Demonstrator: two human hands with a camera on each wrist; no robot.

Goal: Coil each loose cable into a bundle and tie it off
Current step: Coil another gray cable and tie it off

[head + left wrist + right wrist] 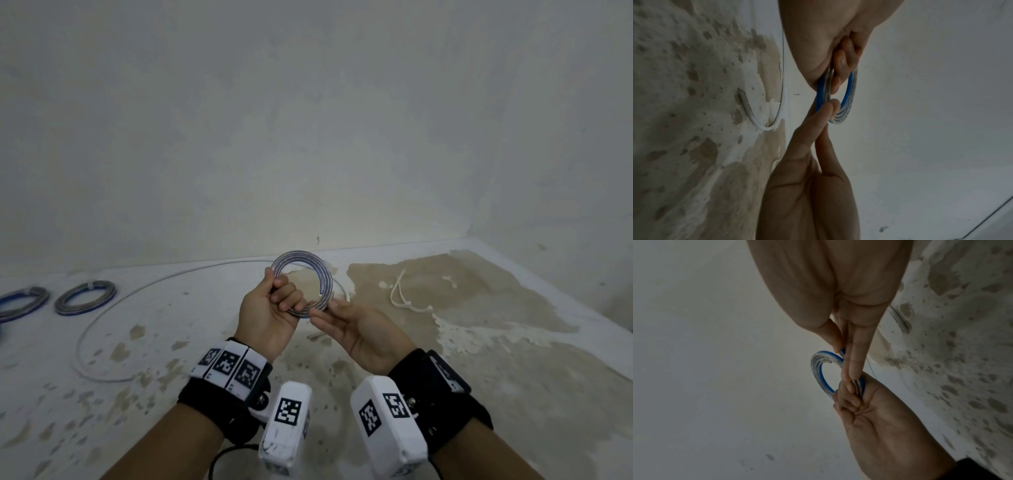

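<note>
While both hands grip the coil (301, 284), loose cable (113, 308) lies behind.

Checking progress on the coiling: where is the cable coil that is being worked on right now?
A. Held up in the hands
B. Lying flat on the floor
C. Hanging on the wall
A: the left hand grips the cable coil above the floor while the right hand pinches its lower edge.
</note>
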